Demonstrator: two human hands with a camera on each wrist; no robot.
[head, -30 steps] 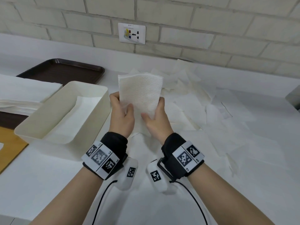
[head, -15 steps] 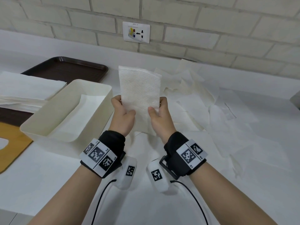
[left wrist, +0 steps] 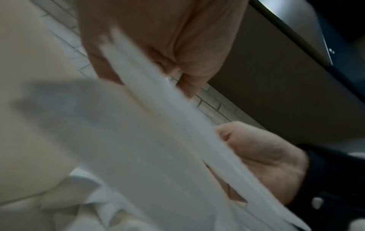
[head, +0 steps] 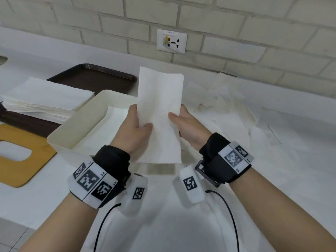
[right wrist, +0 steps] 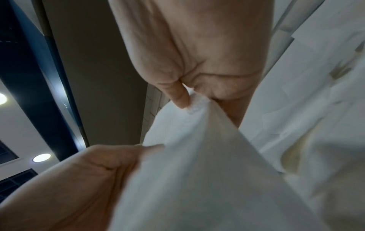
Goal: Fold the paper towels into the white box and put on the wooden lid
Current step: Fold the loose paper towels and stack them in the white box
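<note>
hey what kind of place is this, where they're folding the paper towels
Probably a canteen or service prep counter: a white counter against a brick wall, a brown serving tray, and stacked paper towels.

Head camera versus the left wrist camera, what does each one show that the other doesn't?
Only the head view shows the white box with a sheet inside, the wooden lid, the dark tray, the stacked towels and the wall socket. Only the left wrist view shows the folded paper towel's layered edges from below. Both show the left hand and right hand holding that towel.
</note>
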